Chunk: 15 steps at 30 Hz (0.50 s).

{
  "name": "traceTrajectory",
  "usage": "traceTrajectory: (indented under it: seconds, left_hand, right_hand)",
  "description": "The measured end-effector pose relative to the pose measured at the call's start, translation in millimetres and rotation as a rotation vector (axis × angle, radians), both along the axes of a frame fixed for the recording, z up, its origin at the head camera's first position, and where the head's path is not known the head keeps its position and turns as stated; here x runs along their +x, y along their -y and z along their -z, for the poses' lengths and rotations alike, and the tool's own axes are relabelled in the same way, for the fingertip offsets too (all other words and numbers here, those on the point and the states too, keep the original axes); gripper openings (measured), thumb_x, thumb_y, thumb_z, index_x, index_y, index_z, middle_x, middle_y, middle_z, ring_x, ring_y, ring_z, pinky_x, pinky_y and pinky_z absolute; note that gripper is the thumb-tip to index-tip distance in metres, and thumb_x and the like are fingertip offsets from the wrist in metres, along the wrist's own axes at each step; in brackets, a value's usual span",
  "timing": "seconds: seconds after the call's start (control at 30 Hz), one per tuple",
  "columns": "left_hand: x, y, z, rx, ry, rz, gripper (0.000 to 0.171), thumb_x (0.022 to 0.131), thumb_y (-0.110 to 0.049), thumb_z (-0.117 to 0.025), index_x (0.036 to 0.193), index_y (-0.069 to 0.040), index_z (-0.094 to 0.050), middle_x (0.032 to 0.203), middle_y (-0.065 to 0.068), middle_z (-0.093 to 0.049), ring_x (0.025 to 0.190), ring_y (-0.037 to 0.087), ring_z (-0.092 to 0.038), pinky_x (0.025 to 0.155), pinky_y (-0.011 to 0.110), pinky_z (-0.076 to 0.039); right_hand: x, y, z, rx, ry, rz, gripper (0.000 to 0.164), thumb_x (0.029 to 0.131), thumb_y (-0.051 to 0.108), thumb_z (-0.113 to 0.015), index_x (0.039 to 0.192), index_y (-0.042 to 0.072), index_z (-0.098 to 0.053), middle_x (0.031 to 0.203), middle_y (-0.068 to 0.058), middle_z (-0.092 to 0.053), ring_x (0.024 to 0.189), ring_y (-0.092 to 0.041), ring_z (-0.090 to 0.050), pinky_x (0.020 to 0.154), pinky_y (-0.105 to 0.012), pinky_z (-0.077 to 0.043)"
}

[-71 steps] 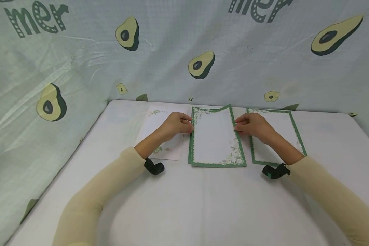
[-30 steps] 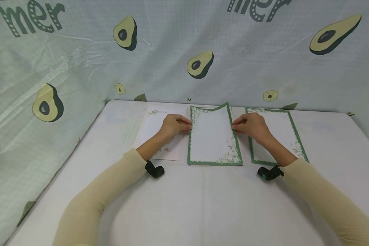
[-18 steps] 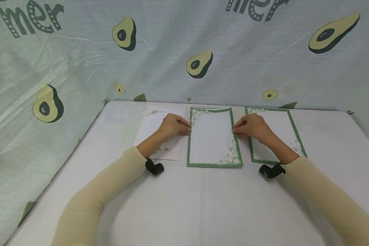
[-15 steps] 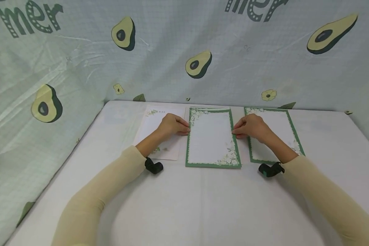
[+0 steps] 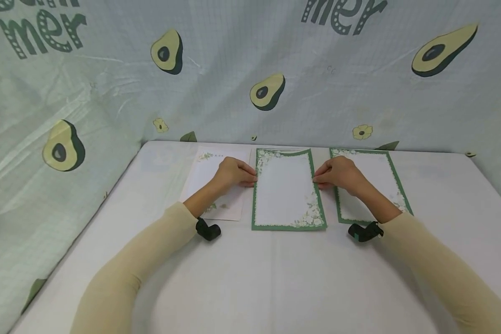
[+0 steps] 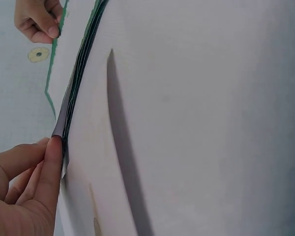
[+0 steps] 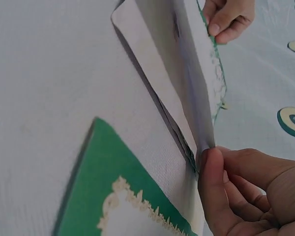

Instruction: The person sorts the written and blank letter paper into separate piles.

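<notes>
Between the hands, a small stack of letter paper [image 5: 285, 190] with green borders and white printed flowers lies near the table's back edge. The left hand [image 5: 234, 174] pinches its left edge; the left wrist view shows several layered sheet edges [image 6: 81, 64] beside those fingertips. At the opposite edge, the right hand [image 5: 341, 176] pinches the paper between thumb and forefinger. In the right wrist view a sheet [image 7: 199, 73] stands bowed up from the right hand [image 7: 250, 191], with other sheet edges below it. The stack's far edge sags slightly, and sheets behind peek out there.
Pale paper [image 5: 229, 204] with a small floral print lies under the left hand and wrist. Another green-bordered sheet [image 5: 367, 185] lies beneath the right forearm. A white cloth covers the table [image 5: 234, 283]; an avocado-printed sheet [image 5: 217, 102] hangs behind and at the left.
The top sheet, at first askew over the one below with its far right corner raised, now lies lower and lines up more closely with the stack. Both hands keep their pinch at the edges.
</notes>
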<state>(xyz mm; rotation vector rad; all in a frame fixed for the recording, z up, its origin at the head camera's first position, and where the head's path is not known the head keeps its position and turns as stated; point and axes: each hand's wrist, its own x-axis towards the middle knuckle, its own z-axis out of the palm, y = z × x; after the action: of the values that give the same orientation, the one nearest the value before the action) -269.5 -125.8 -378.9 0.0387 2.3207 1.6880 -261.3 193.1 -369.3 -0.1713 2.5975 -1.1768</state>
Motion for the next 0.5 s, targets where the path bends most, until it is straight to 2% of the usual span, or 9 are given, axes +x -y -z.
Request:
traceTrajectory:
  seconds: [0.33,0.5]
  left_hand:
    - [-1.3,-0.4,-3.3,0.048,-0.013,-0.015,0.017,0.086,0.005,-0.078,0.102,0.008,-0.074,0.096,0.018,-0.076,0.074,0.017,-0.075,0.075,0.029,-0.064]
    - [1.4,0.1,-2.8,0.133,0.026,-0.022,0.018,0.089,0.004,-0.075,0.106,0.01,-0.071,0.096,0.015,-0.073,0.075,0.015,-0.073,0.077,0.029,-0.063]
  right_hand:
    - [6.5,0.1,-4.9,0.04,-0.056,-0.003,0.026,0.095,0.017,-0.074,0.113,-0.002,-0.072,0.097,-0.01,-0.076,0.084,-0.017,-0.073,0.079,-0.034,-0.058]
    - [11.0,-1.2,-8.6,0.001,-0.046,0.009,0.027,0.095,0.017,-0.074,0.114,-0.003,-0.071,0.105,-0.014,-0.075,0.09,-0.021,-0.073,0.083,-0.036,-0.059]
